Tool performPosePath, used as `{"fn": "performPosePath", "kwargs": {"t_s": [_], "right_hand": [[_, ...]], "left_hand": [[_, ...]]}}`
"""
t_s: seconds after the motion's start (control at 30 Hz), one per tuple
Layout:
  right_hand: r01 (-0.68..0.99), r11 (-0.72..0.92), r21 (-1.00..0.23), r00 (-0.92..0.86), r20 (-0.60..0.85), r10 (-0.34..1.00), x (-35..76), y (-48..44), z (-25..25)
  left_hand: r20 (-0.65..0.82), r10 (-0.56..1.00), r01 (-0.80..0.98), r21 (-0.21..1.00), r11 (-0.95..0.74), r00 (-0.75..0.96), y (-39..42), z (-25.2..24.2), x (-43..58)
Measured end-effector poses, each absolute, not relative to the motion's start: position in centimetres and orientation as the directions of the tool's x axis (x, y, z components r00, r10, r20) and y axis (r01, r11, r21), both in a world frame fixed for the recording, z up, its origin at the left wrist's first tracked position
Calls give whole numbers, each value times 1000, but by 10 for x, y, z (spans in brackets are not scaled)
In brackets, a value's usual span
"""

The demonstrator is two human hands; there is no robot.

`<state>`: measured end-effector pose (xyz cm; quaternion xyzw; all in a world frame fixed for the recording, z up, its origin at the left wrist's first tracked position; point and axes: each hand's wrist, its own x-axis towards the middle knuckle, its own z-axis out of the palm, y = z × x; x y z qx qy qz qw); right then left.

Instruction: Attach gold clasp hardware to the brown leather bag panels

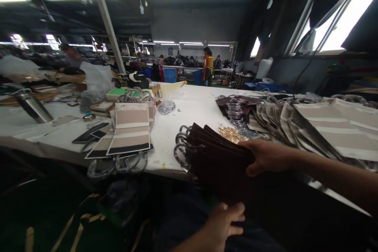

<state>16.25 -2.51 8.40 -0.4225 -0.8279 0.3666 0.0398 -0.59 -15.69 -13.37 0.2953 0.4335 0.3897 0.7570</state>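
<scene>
A stack of dark brown bag panels [215, 157] with plastic-wrapped handles [181, 145] is tilted over the table's front edge. My right hand [265, 157] grips its upper right edge, thumb on the near face and fingers over the far side. Below the stack, my left hand [226, 220] is open, its fingers stretched toward the dark panels; whether it touches them I cannot tell. Just behind the stack lies a pile of small gold-coloured metal pieces [232, 134]. Beige-lined bag panels [130, 126] lie in a pile to the left, their wrapped handles over the edge.
More beige-lined panels [325, 126] fan out at the right, beside dark panels with wrapped handles [235, 110]. A steel flask [33, 106] and a clear plastic bag [96, 82] stand at the left of the white table [195, 104]. People [208, 65] are farther back.
</scene>
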Motion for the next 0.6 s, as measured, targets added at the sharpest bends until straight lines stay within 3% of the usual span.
{"fn": "performPosePath", "kwargs": {"t_s": [0.13, 0.23, 0.3, 0.37, 0.47, 0.6], "right_hand": [[750, 541, -379, -653, -295, 698, 171, -57, 134], [825, 512, -239, -565, -312, 764, 167, -76, 147], [866, 455, -208, -500, -345, 795, 157, -86, 145], [888, 435, -153, -457, -405, 792, 143, -93, 140], [880, 471, -56, -438, -474, 764, 123, -100, 134], [894, 448, -14, -402, -465, 789, 116, -88, 132]], "left_hand": [[-325, 787, 19, 929, 370, 524, -195, -105, -42], [-188, 741, 54, 978, 201, 644, -224, -72, -72], [-91, 815, 5, 994, 108, 572, -232, -53, -81], [-17, 926, -2, 1000, 19, 377, -226, -43, -78], [173, 977, 131, 973, -189, 122, -198, -50, -59], [231, 943, 351, 885, -307, 241, -153, -77, -34]]}}
